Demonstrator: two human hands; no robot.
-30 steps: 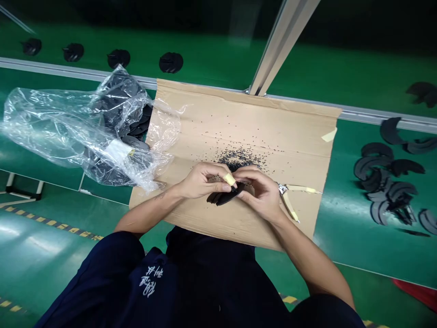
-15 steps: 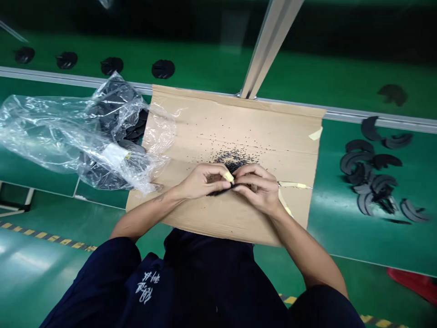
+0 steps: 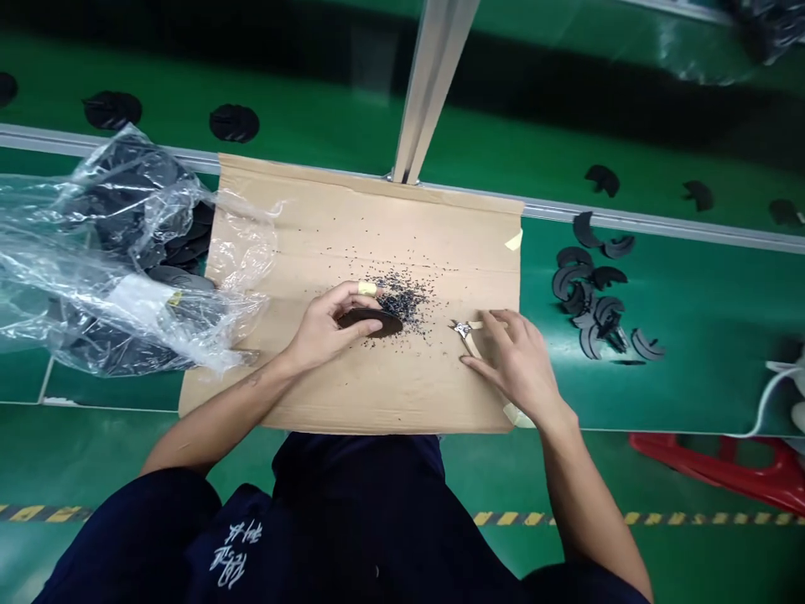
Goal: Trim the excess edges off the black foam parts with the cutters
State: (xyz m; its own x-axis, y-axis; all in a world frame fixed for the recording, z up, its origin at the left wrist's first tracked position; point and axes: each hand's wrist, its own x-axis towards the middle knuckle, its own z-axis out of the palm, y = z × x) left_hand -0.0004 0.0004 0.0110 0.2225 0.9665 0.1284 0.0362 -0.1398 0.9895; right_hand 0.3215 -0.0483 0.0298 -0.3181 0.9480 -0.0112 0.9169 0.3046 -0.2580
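Observation:
My left hand [image 3: 324,331] is closed on a thin, dark round disc [image 3: 371,323], thumb on its near face, tilted over a heap of tiny black bits [image 3: 402,300]. Pale tape wraps one of its fingers. To the right lies a pair of nippers [image 3: 464,329] with pale yellowish handles, jaws pointing left. My right hand [image 3: 519,361] is over the handles, thumb and fingers apart on either side of them; part of the handles is hidden beneath it. A firm grip on them does not show.
A cardboard sheet [image 3: 352,394] covers the bench middle. On the left, a clear plastic bag [image 3: 144,310] holds dark discs. Curved black pieces [image 3: 591,302] lie in a pile at right. A metal post [image 3: 428,92] rises behind; a red object [image 3: 723,466] is at lower right.
My right hand has left the disc and moved right to the nippers. My left hand keeps the disc, which now shows more fully. The view has shifted rightward.

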